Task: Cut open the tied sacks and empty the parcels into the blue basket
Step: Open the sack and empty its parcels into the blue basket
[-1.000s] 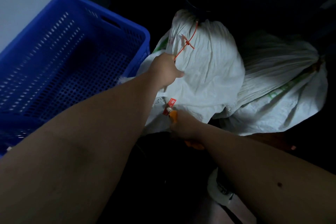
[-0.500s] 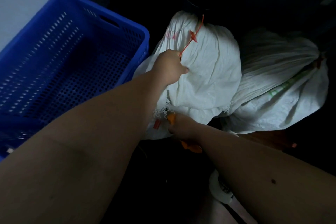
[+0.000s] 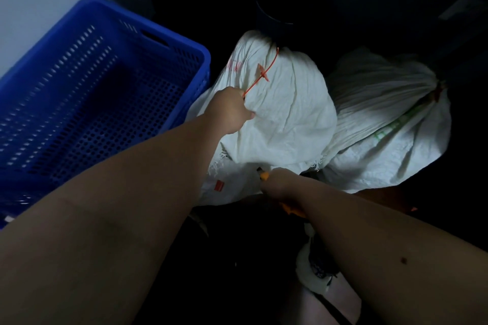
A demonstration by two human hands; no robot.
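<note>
White woven sack (image 3: 285, 113) cloth is bunched in the closed left hand (image 3: 232, 111) beside the blue basket (image 3: 100, 103), while an orange cutter (image 3: 264, 174) is gripped by the fisted right hand (image 3: 280, 183) below it; a slip could slice the parcels inside.

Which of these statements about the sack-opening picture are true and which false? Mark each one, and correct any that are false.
1. The left hand grips the near white sack by its orange tie. True.
2. The blue basket is heaped with parcels. False: no heap shows; its perforated floor is bare where visible.
3. The right hand holds an orange-handled cutter at the sack's lower edge. True.
4. The second white sack lies left of the basket. False: it lies far right, beside the near sack.
5. The second sack is already cut open. False: its neck is gathered and tied.
</note>
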